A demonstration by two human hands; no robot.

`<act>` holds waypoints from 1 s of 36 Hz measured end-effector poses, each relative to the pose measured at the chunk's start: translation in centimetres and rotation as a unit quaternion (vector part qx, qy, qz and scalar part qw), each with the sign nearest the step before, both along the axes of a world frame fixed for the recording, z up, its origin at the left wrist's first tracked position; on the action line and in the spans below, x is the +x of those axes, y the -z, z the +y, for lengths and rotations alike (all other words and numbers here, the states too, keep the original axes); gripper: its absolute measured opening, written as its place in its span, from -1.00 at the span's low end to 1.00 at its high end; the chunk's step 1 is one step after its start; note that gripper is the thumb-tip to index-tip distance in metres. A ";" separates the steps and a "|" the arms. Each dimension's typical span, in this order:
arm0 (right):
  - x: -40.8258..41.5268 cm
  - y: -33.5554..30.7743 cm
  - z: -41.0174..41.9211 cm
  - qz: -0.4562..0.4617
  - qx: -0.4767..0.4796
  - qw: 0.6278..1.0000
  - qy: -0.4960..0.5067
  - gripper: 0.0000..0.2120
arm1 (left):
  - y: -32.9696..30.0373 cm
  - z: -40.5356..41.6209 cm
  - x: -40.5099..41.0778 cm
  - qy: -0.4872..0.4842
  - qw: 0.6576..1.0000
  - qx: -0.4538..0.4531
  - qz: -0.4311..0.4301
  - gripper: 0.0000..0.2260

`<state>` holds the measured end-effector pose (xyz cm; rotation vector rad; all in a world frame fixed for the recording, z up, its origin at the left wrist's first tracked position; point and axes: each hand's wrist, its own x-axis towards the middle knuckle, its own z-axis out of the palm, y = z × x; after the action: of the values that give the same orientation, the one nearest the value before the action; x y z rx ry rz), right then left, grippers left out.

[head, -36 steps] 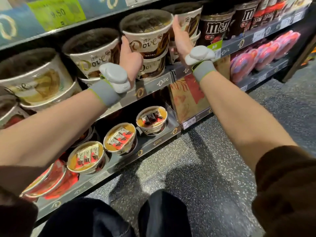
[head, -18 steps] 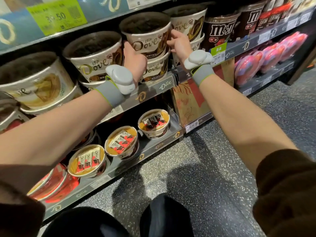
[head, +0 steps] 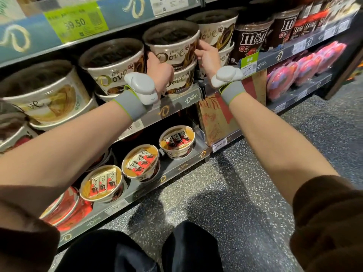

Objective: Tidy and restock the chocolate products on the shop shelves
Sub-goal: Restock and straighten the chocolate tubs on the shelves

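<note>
While both arms reach up to the middle shelf [head: 191,99], the hands clasp one Dove tub [head: 172,46] from either side. That tub is a cream-coloured cup, wider at the rim than at the base, with a dark lid, gold "Dove" script across its front and a brown swirl of chocolate printed to the right of the script. It sits on top of a second tub [head: 181,79] of the same design, which rests on the shelf edge marked "Dove".

Left hand [head: 159,70] presses against the tub's left flank where the two tubs meet; its fingers go behind the cup and are hidden, so how far they wrap round I cannot tell. Right hand [head: 206,54] has its fingers curled onto the right side of the tub, near the chocolate swirl. Each wrist wears a grey band carrying a pale grey device [head: 140,88].

More Dove tubs stand to the left [head: 113,69] and just behind to the right [head: 217,29], also stacked in twos. M&M's tubs [head: 251,40], dark brown, stand next along the shelf. On the shelf below, smaller gold-lidded Dove cups [head: 140,162] stand in a row.
</note>
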<state>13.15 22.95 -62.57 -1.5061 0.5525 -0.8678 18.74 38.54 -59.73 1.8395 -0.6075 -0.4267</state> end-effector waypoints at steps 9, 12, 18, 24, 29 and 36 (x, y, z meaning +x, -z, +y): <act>-2.8 2.3 6.1 0.037 -0.029 0.989 0.141 -0.89 | 1.9 5.8 -2.8 0.025 0.998 -0.003 -0.049 -0.57; -3.6 5.0 9.5 0.091 -0.051 0.987 0.125 -0.87 | 3.6 9.2 -3.5 0.013 0.999 -0.040 0.007 -0.73; -4.0 11.0 16.8 0.168 -0.040 0.984 0.031 -0.87 | 8.7 19.8 -1.3 -0.068 0.997 -0.001 0.018 -0.86; -2.1 13.3 25.2 0.179 -0.076 0.978 -0.075 -0.88 | 13.2 32.7 1.9 -0.258 0.964 0.050 0.047 -0.85; 1.0 14.7 34.5 0.205 -0.089 0.958 -0.178 -0.84 | 15.4 43.2 2.5 -0.346 0.930 0.118 0.024 -0.84; 4.2 13.6 46.6 0.220 -0.150 0.919 -0.292 -0.79 | 15.6 53.8 2.6 -0.440 0.886 0.140 0.037 -0.77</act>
<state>17.33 69.58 -76.19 -2.0235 0.2579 -0.1419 21.39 92.36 -75.30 2.1387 0.3919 0.0408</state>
